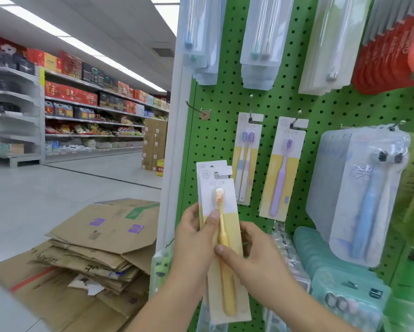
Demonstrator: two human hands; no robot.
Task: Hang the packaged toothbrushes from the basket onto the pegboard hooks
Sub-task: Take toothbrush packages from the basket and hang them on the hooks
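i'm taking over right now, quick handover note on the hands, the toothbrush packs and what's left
Left hand: grips the yellow toothbrush packs by their left edge, thumb on the front.
Right hand: pinches the same packs lower on the right.
The packs are upright in front of the green pegboard, not on any hook.
Done: the two-brush pack and the purple toothbrush pack hang on hooks.
Left: the empty hook at upper left looks the likely spot. The basket is out of view.
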